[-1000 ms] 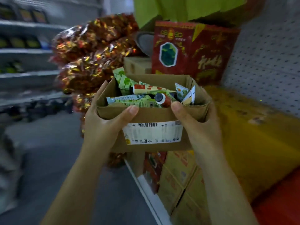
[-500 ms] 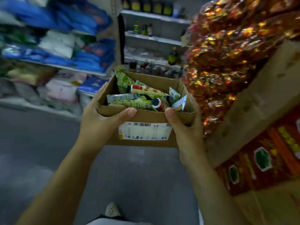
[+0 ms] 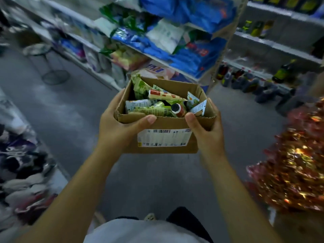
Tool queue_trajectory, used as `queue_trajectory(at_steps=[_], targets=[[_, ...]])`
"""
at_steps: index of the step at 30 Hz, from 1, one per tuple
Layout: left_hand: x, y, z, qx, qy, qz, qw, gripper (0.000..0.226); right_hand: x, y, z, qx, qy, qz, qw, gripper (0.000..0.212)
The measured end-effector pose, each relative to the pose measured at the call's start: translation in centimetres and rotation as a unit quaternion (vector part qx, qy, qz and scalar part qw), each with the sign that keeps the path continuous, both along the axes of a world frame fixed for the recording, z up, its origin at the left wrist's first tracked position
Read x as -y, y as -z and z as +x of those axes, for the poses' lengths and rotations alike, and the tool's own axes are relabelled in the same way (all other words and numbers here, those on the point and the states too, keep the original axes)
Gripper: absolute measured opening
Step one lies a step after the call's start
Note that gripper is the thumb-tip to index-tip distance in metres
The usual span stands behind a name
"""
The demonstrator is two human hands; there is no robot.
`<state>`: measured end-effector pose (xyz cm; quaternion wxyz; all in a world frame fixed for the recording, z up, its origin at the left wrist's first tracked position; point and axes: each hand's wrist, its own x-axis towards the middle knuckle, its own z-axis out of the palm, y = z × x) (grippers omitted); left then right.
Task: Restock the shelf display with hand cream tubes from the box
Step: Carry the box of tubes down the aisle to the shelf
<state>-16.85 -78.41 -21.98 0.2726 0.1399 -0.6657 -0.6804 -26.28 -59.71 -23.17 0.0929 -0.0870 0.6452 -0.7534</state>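
Lying in a heap, the hand cream tubes (image 3: 154, 106) sit inside the box (image 3: 166, 123). The left hand (image 3: 119, 128) and the right hand (image 3: 206, 132) grip the box's sides. No tube is in a hand, so the shelf filling looks all left to do. Shelves (image 3: 277, 47) stand behind the box.

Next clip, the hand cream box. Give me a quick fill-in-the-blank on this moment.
1. The left hand and right hand grip an open ____ box of tubes.
2. Each hand's ____ lies on the box's near wall.
3. One reddish tube has a ____ cap.
4. Shiny red-gold foil packs lie on the person's ____ side.
Missing words: cardboard, thumb, black, right.
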Motion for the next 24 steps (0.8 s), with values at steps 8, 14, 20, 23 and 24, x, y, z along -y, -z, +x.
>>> queue_trajectory(at_steps=[8, 14, 20, 23, 24], targets=[[6.0, 2.2, -2.1, 0.040, -0.135, 0.021, 0.990, 0.090, 9.3, 3.0, -6.8, 0.004, -0.117, 0.005, 0.993, 0.080], [10.3, 3.3, -8.4, 0.016, -0.234, 0.077, 0.969, 0.085, 16.5, 3.4, -15.2, 0.006, -0.199, 0.029, 0.980, 0.082], [14.8, 3.8, -16.2, 0.005, -0.325, 0.119, 0.938, 0.076, 24.4, 2.2, -24.6, -0.025, -0.270, 0.040, 0.962, 0.045], [17.2, 4.6, -18.9, 0.005, -0.365, 0.134, 0.921, 0.074, 28.2, 2.5, -28.0, -0.037, -0.307, 0.060, 0.949, 0.048], [17.9, 4.7, -19.5, 0.007, -0.373, 0.138, 0.918, 0.073, 29.3, 2.8, -28.8, -0.037, -0.320, 0.063, 0.945, 0.052]])
